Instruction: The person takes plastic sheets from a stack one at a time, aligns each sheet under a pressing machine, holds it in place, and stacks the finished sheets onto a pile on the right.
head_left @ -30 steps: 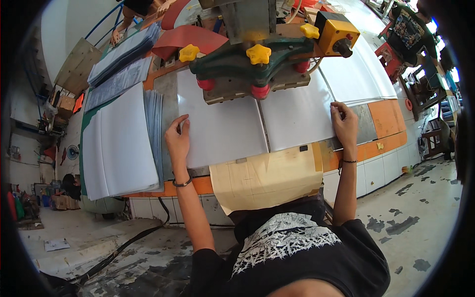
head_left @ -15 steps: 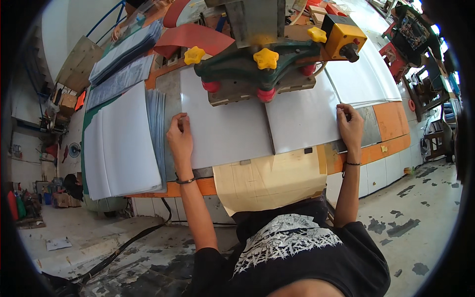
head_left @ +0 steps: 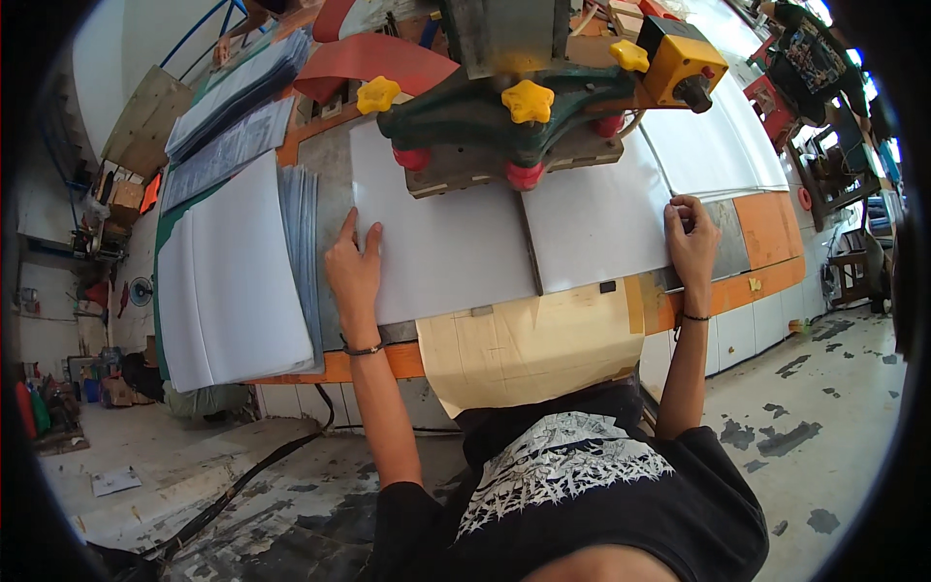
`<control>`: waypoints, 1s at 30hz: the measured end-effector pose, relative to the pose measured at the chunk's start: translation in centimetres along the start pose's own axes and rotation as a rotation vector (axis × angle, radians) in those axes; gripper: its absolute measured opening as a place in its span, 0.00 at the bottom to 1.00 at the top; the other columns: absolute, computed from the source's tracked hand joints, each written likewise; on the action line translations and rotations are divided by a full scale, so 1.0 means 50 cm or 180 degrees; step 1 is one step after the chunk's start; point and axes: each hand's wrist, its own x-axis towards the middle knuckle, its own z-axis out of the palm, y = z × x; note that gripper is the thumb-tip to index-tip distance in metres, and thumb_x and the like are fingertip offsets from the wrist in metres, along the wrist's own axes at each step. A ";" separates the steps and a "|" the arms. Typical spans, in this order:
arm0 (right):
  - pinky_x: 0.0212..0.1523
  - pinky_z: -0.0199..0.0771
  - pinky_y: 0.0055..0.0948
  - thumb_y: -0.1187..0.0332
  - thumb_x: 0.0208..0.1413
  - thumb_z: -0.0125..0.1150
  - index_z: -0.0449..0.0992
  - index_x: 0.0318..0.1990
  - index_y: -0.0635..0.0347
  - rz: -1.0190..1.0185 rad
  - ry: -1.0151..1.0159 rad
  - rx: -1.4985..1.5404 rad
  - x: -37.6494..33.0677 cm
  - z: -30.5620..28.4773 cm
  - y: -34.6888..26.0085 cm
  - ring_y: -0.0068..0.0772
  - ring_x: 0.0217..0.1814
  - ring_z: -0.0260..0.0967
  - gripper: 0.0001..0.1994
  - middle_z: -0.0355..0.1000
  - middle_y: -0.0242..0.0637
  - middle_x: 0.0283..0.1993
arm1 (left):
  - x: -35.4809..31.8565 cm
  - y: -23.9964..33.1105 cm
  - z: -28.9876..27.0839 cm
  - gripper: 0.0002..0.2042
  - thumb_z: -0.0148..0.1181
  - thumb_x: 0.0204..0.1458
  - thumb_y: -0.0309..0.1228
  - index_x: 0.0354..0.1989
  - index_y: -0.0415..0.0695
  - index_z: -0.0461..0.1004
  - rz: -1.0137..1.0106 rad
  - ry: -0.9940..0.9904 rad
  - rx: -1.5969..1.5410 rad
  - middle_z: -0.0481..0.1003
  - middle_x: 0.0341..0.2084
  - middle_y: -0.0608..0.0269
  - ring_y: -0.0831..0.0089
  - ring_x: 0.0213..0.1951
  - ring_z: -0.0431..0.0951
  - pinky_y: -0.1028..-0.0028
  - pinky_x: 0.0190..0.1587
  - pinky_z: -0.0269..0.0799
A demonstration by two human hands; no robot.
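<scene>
A wide white sheet (head_left: pixel 436 242) lies flat on the table in front of me, with a dark narrow strip (head_left: pixel 530 242) crossing it from front to back. At its left edge rests my left hand (head_left: pixel 353 276), open, index finger stretched forward and thumb apart. My right hand (head_left: pixel 692 247) is at the right edge, fingers curled and thumb and index closed on the sheet's border; the exact grip is small to see. Over the far part of the sheet stands a green press head (head_left: pixel 514 121) with yellow star knobs and red feet, hiding what is under its plate.
Left of the sheet lie a stack of white sheets (head_left: pixel 228 281) and clear plastic-like sheets (head_left: pixel 228 175). More white sheets (head_left: pixel 718 145) sit at the far right. A yellow control box (head_left: pixel 679 73) juts from the press. Cream paper (head_left: pixel 529 349) hangs over the table's front edge.
My left hand has opened: its index finger, curled before, now stretches forward along the sheet's edge. My right hand stays at the right edge, almost unmoved. The view has shifted slightly.
</scene>
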 end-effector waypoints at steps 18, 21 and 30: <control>0.55 0.61 0.39 0.62 0.60 0.63 0.81 0.45 0.52 -0.0135 -0.0071 -0.0149 -0.021 -0.011 0.009 0.34 0.46 0.74 0.09 0.79 0.33 0.40 | -0.015 0.036 -0.013 0.27 0.68 0.56 0.44 0.60 0.40 0.77 -0.0077 -0.0012 -0.0181 0.81 0.38 0.36 0.46 0.42 0.82 0.59 0.47 0.76; 0.55 0.60 0.39 0.63 0.60 0.64 0.81 0.45 0.52 -0.0145 -0.0008 -0.0021 -0.022 -0.001 0.015 0.34 0.48 0.74 0.09 0.79 0.32 0.39 | -0.016 -0.003 -0.009 0.27 0.67 0.56 0.45 0.60 0.40 0.77 0.0302 0.0188 0.0062 0.81 0.40 0.34 0.44 0.43 0.83 0.58 0.48 0.76; 0.55 0.60 0.39 0.63 0.59 0.62 0.81 0.44 0.53 -0.0057 -0.0137 -0.0242 -0.010 -0.002 0.015 0.34 0.44 0.73 0.09 0.77 0.31 0.36 | -0.016 0.018 -0.026 0.27 0.66 0.57 0.46 0.60 0.43 0.77 -0.0146 -0.0121 0.0121 0.80 0.41 0.32 0.43 0.45 0.83 0.57 0.49 0.77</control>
